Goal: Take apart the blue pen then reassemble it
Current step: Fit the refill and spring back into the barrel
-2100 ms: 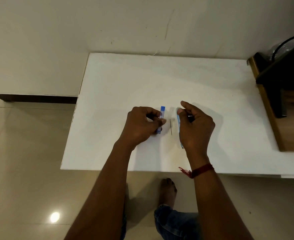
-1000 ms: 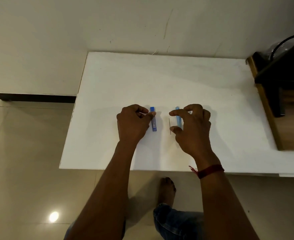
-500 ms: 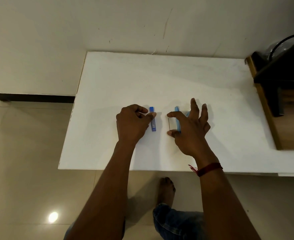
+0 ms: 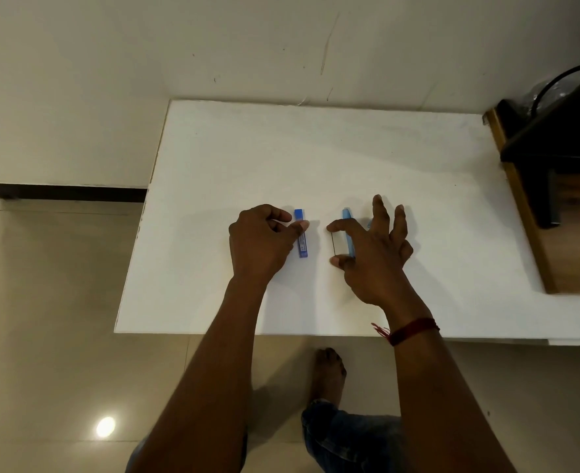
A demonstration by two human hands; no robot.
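The blue pen lies in pieces on the white table (image 4: 315, 158). A short dark blue piece (image 4: 301, 242) lies flat, and my left hand (image 4: 261, 244) has curled fingers with the thumb and index tip pinching its upper end. A thin black rod (image 4: 332, 244) lies just to the right. My right hand (image 4: 373, 257) spans it, index tip at its far end and thumb tip at its near end, with the other fingers splayed out straight. The light blue barrel (image 4: 347, 227) lies partly under that hand.
A wooden cabinet top (image 4: 575, 261) with a dark stand (image 4: 554, 145) borders the table's right side. The wall runs along the far edge. My foot (image 4: 329, 370) and knee show below the near edge, on a tiled floor.
My left hand moved left and set the dark blue piece flat on the table. My right hand lowered the barrel and closed index and thumb on the rod's ends, other fingers spreading.
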